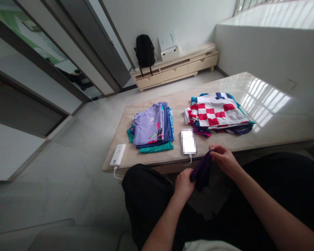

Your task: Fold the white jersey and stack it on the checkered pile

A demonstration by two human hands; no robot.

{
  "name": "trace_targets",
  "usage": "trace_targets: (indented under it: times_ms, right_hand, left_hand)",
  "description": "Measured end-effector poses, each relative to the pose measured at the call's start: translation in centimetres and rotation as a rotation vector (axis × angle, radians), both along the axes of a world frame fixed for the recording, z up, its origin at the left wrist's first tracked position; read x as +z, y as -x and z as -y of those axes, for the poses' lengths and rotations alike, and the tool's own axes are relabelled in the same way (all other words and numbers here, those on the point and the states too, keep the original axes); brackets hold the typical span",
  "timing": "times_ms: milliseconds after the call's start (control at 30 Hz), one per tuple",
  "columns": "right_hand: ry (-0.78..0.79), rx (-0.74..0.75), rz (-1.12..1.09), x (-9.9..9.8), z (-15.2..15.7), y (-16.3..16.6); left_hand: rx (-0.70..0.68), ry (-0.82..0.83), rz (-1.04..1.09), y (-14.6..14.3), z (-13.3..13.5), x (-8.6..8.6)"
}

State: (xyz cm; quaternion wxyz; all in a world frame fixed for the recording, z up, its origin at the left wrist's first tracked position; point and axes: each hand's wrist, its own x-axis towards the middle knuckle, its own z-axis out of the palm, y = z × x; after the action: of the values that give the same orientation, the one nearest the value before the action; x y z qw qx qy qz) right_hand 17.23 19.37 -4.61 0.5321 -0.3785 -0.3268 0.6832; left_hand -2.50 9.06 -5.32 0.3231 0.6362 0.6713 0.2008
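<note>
A dark purple garment (202, 170) is held bunched above the lap, just in front of the table (272, 129) edge. The left hand (184, 184) is closed around its lower end; its upper end is pinched by the fingertips of the right hand (223, 158). On the table, a folded shirt stack (151, 129) and a checkered jersey pile (216, 113) are seen, a phone (188, 141) between them, a power bank (118, 154) at the left edge.

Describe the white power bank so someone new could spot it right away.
Find the pale marble table. Along its near edge, left of the folded pile topped by a lilac shirt, lies the power bank. It is the slim white block at the left corner; the other white device sits right of that pile.
</note>
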Motion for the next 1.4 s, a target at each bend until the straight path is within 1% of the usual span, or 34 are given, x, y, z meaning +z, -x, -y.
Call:
trace_targets:
  times_ms: [100, 167, 267, 333, 400, 467, 633, 733, 833, 900, 1000, 1233, 1300, 1333, 1400]
  right_hand:
    - [0.003, -0.048, -0.009, 0.1, -0.3, -0.4]
    - [0.006, -0.082, -0.016, 0.2, -0.5, -0.6]
    - [0.013, -0.134, -0.025, 0.2, -0.9, -1.0]
    - [0.020, -0.163, -0.029, 0.3, -1.0, -1.2]
    - [0.027, -0.178, -0.029, 0.3, -1.1, -1.3]
    - [0.031, -0.184, -0.028, 0.4, -1.0, -1.4]
    - [0.027, -0.178, -0.022, 0.7, -0.8, -1.3]
    - [0.021, -0.177, -0.016, 0.7, -0.7, -1.2]
    - [0.017, -0.176, -0.004, 0.7, -0.7, -1.3]
    - [0.013, -0.184, 0.005, 0.6, -0.7, -1.3]
    - [0.003, -0.207, 0.019, 0.6, -0.8, -1.5]
    - [-0.026, -0.223, 0.067, 1.1, -0.8, -1.9]
    - [-0.042, -0.205, 0.092, 1.5, -0.5, -2.4]
    - [-0.049, -0.194, 0.104, 1.9, -0.4, -2.7]
    - [-0.073, -0.152, 0.145, 2.8, 0.3, -3.7]
  left_hand:
    - [-0.016, -0.021, 0.072, 0.1, 0.0, -0.1]
    - [-0.029, -0.058, 0.203, 0.2, 0.0, -0.3]
    - [-0.036, -0.085, 0.457, 0.4, 0.0, -0.9]
    - [-0.021, -0.073, 0.531, 0.5, -0.1, -1.4]
    - [0.018, -0.070, 0.496, 0.5, -0.1, -1.7]
    - [0.069, -0.080, 0.416, 0.5, -0.1, -1.6]
    - [0.164, -0.131, 0.284, 0.3, 0.0, -0.5]
    - [0.160, -0.165, 0.179, 0.2, 0.1, -0.1]
    - [0.131, -0.178, 0.058, 0.1, 0.2, -0.1]
    - [0.120, -0.170, 0.021, 0.2, 0.2, -0.1]
    - [0.110, -0.141, 0.051, 0.4, 0.2, -0.1]
    - [0.064, -0.016, 0.219, 1.6, 0.7, -0.4]
    - [0.047, 0.024, 0.273, 2.5, 1.1, 0.3]
    - [0.045, 0.049, 0.315, 3.1, 1.4, 1.0]
    - [0.057, 0.126, 0.432, 4.5, 1.9, 3.0]
